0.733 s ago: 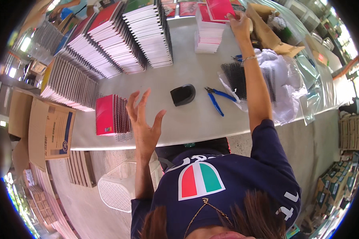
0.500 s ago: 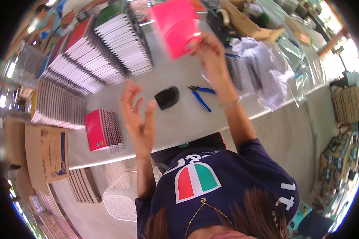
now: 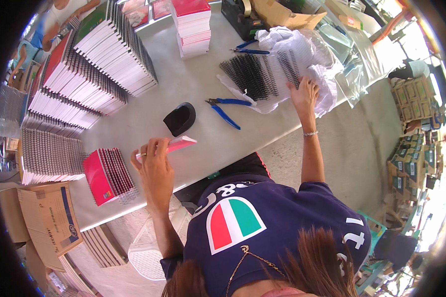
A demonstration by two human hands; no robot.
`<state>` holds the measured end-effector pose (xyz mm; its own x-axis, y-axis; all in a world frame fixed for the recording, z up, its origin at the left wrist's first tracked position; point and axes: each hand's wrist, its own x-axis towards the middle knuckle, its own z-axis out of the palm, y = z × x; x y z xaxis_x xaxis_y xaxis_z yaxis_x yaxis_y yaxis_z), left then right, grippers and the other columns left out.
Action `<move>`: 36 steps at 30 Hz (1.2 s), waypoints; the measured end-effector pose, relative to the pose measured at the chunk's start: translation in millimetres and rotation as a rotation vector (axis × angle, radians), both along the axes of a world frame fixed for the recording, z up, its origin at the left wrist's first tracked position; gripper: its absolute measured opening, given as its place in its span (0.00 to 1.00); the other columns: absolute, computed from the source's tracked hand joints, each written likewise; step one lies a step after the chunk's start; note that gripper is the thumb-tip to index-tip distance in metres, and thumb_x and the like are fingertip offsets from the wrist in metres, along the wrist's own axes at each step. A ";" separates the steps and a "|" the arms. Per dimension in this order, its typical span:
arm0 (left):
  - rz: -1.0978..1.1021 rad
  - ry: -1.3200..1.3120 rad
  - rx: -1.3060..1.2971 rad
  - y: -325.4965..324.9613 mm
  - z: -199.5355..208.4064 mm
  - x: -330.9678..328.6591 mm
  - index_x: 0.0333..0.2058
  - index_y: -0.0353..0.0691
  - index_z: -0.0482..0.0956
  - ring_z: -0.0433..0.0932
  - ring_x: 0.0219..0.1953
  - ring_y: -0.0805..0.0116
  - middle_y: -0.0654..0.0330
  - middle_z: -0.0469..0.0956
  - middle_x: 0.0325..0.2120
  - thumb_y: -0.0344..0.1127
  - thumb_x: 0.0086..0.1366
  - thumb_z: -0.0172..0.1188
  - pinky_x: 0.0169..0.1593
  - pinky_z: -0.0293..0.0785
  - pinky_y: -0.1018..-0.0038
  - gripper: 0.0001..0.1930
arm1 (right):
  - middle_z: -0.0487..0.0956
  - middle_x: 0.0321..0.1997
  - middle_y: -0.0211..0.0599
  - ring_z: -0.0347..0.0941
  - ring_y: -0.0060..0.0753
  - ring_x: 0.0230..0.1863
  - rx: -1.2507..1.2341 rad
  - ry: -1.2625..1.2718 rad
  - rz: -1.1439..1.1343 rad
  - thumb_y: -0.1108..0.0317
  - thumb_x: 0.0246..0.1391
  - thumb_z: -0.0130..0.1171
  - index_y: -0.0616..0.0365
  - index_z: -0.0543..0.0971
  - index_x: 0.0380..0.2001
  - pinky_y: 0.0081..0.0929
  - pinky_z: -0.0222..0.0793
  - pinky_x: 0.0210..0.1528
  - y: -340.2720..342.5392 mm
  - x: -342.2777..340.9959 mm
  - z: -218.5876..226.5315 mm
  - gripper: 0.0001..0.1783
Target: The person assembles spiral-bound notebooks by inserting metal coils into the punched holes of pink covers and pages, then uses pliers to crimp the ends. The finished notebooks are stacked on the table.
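Note:
My left hand (image 3: 156, 171) is closed around a thin pink-red notebook (image 3: 182, 143), tilted nearly edge-on above the table's near edge. On the right, my right hand (image 3: 306, 94) has thumb and fingers at the lower end of a black spiral binding coil (image 3: 288, 67), which lies on crumpled white cloth or paper (image 3: 327, 89). Beside it more black spiral coils (image 3: 250, 76) lie in a bunch. Blue-handled pliers (image 3: 228, 110) rest open between the hands, next to a black curved piece (image 3: 180, 119). A small stack of red spiral notebooks (image 3: 109, 175) sits left of my left hand.
Tall stacks of spiral notebooks (image 3: 116, 54) fill the table's left side. At the back stand a red-covered stack without coils (image 3: 191, 29), a black tape dispenser (image 3: 243, 20) and a second pair of blue pliers (image 3: 250, 48). A cardboard box (image 3: 49, 218) is at the left edge.
My right hand has left the pink-red notebook and moved right to the coils. My left hand, open before, now holds a notebook. The view has shifted, showing the back stack and more coils.

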<state>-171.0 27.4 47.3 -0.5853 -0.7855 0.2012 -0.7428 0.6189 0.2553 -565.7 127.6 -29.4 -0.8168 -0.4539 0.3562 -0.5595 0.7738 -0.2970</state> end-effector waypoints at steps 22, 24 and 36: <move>0.285 0.295 -0.177 15.2 -60.6 -33.8 0.30 0.47 0.75 0.67 0.50 0.54 0.63 0.71 0.35 0.53 0.46 0.74 0.59 0.53 0.45 0.22 | 0.83 0.40 0.35 0.77 0.22 0.41 -1.021 -0.521 0.244 0.74 0.56 0.66 0.64 0.82 0.43 0.20 0.72 0.46 29.4 -58.2 18.5 0.12; 0.276 0.301 -0.189 14.4 -59.9 -31.2 0.30 0.48 0.75 0.66 0.49 0.54 0.62 0.71 0.35 0.50 0.46 0.75 0.57 0.55 0.49 0.20 | 0.81 0.43 0.36 0.78 0.25 0.44 -1.295 -0.767 0.446 0.77 0.56 0.64 0.67 0.77 0.48 0.20 0.75 0.48 29.0 -45.6 31.7 0.16; 0.261 0.360 -0.172 12.8 -57.7 -34.4 0.30 0.49 0.76 0.66 0.46 0.57 0.65 0.72 0.34 0.48 0.45 0.75 0.54 0.55 0.52 0.19 | 0.77 0.40 0.33 0.76 0.25 0.43 -0.412 -1.095 1.116 0.76 0.60 0.58 0.60 0.73 0.52 0.25 0.72 0.46 -39.1 145.7 64.3 0.17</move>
